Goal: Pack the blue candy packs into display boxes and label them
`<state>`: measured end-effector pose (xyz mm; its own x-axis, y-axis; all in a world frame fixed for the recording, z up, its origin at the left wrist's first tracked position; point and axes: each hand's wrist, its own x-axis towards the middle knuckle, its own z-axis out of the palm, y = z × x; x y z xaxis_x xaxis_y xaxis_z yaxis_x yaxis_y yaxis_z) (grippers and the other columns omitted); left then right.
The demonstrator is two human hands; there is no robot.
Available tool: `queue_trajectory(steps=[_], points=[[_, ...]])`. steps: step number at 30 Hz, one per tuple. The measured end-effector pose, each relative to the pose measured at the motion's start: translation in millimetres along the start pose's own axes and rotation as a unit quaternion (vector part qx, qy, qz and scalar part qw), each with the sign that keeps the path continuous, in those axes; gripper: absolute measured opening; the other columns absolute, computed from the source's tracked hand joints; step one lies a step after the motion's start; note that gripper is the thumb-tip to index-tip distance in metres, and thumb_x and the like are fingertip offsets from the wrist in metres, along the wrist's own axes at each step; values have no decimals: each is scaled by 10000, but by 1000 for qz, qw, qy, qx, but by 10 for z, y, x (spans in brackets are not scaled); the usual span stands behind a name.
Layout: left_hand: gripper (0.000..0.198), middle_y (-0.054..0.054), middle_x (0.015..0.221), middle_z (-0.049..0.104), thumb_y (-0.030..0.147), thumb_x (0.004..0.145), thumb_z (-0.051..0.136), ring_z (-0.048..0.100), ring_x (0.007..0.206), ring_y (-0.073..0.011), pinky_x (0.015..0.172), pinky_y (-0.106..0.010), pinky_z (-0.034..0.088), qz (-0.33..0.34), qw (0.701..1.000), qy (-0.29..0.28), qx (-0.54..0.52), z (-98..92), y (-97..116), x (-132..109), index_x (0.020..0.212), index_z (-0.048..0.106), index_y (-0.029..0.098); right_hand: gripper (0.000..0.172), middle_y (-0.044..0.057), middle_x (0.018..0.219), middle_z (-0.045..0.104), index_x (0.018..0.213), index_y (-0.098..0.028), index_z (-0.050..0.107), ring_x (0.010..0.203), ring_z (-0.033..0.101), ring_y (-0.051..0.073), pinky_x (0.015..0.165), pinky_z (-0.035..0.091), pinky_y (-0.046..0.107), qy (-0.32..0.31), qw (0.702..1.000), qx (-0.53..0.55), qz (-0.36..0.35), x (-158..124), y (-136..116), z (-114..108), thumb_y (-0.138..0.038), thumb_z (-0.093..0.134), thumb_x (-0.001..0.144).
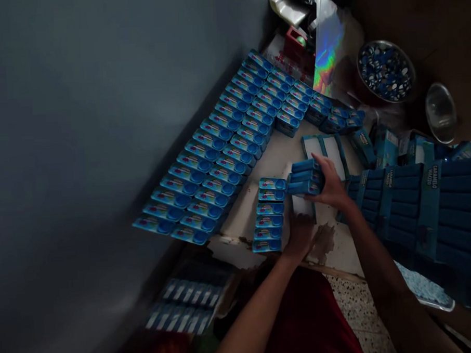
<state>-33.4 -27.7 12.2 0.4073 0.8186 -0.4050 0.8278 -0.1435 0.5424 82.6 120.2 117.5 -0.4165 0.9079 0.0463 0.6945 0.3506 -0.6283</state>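
Clamped in the right hand (329,185), the blue boxes (305,177) are held long axis leftward, toward the box column (270,214); the left hand (299,235) lies nearer that column, but its grip cannot be told.

Bare forearms (260,305) — dark red clothing (308,319)

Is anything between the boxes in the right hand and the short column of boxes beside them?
Nothing visible. The held boxes in the right hand sit close to the top end of the column, with only bare table between. The left hand lies lower, beside the column's near end, outside that gap.
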Motion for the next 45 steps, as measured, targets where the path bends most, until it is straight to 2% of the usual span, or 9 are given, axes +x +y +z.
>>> queue_trajectory(steps=[5, 15, 21, 24, 28, 32, 34, 39, 45], points=[[360, -151, 1212, 730, 98, 1002, 492, 605, 1237, -329, 1253, -614, 287, -55, 998, 11, 23, 55, -185, -113, 1232, 755, 182, 1041, 178, 1510, 479, 1621, -197, 433, 1435, 488, 369, 1219, 428, 513, -25, 998, -21, 56, -378, 168, 348, -411, 882, 707], [309, -154, 1144, 685, 100, 997, 503, 609, 1122, -299, 1051, -445, 471, -104, 994, 4, 23, 93, -197, -139, 1153, 761, 168, 1045, 193, 1603, 477, 1662, -236, 432, 1490, 423, 422, 1222, 334, 537, -141, 963, -232, 8, -78, -101, 473, -237, 849, 704], [356, -131, 1185, 653, 53, 956, 526, 575, 1133, -293, 983, -417, 493, -68, 995, 18, 65, 97, -208, -301, 1236, 700, 186, 1087, 211, 1767, 260, 1695, -270, 348, 1661, 148, 470, 1287, 127, 735, -141, 960, -241, 20, -55, 0, 622, -353, 882, 752], [312, -131, 1225, 645, 81, 977, 540, 568, 1181, -306, 1036, -450, 489, -38, 998, 10, 59, 129, -239, -355, 1234, 688, 176, 1200, 245, 1789, 152, 1708, -254, 293, 1658, 133, 496, 1240, 243, 761, -110, 971, -209, 35, 297, 72, 403, -611, 896, 734], [281, -133, 1229, 635, 99, 996, 525, 555, 1213, -323, 1054, -484, 479, -46, 998, 6, 38, 206, -268, -345, 1214, 682, 182, 1175, 275, 1787, 96, 1734, -179, 157, 1664, 68, 485, 1227, 237, 776, 37, 971, -223, 81, 1342, 260, 198, -807, 657, 876], [300, -123, 1232, 628, 94, 958, 596, 557, 1196, -308, 1030, -458, 484, -50, 998, -10, 32, 284, -294, -329, 1235, 668, 185, 1219, 340, 1753, 154, 1720, -81, 179, 1648, 61, 525, 1212, 99, 845, -8, 957, -275, 91, 2178, 437, 395, -767, 709, 864], [326, -126, 1236, 624, 113, 937, 648, 558, 1191, -309, 1025, -456, 485, -43, 998, -10, 34, 307, -308, -341, 1255, 663, 184, 1167, 355, 1749, 150, 1709, -36, 196, 1654, 61, 509, 1241, 61, 819, -38, 949, -299, 91, 2255, 444, 520, -659, 747, 891], [282, -124, 1214, 632, 111, 977, 591, 559, 1188, -310, 1011, -465, 486, -41, 998, 14, 49, 294, -317, -367, 1234, 677, 188, 905, 305, 1755, 178, 1703, -53, 237, 1658, 67, 461, 1296, 34, 702, -38, 950, -309, 34, 1980, 319, 604, -365, 697, 989], [268, -128, 1208, 627, 108, 998, 537, 557, 1178, -312, 1013, -469, 473, -40, 998, 10, 42, 280, -320, -359, 1212, 680, 186, 1085, 252, 1585, 422, 1716, -123, 250, 1452, 400, 440, 1218, 269, 616, -67, 945, -316, 60, 2231, 390, 547, -171, 813, 791]])
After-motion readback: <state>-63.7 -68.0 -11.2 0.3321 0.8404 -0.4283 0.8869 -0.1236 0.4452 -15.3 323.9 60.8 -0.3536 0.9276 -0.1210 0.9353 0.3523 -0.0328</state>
